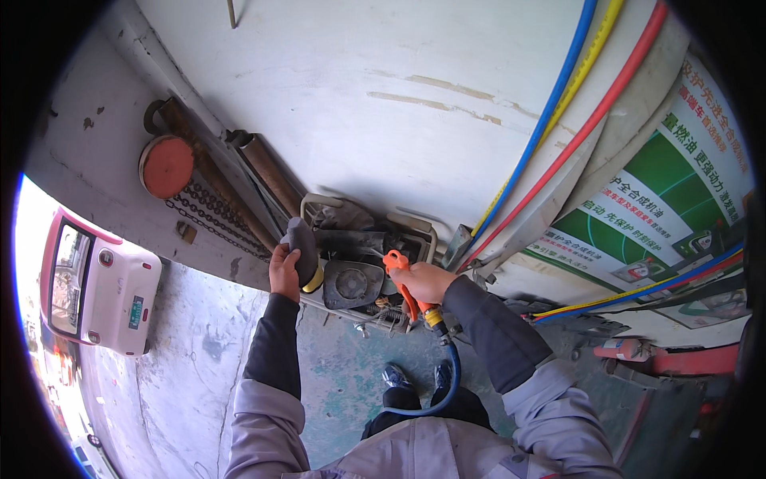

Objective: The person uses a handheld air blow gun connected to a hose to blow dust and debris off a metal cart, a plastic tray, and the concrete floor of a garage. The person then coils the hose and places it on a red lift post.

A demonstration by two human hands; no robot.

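My right hand (429,283) is wrapped round an orange air blow gun (394,261), its tip pointing left toward my other hand. A blue air hose (456,363) runs from a yellow fitting under the gun's handle and curves down past my legs. In my closed left hand (284,270) is a dark grey, rounded, elongated part (302,246) with a yellow lower end (314,278); its exact kind I cannot make out. Just beyond both hands, a black part with a round centre (346,284) rests on a metal-framed cart (383,319) heaped with scrap parts.
Rusty pipes (271,172), a chain (209,209) and a red disc (166,166) lean against the wall at left. Blue, yellow and red hoses (594,120) hang at right near a green-white poster (650,176). A fire extinguisher (621,349) lies right; a pink car (104,283) stands outside.
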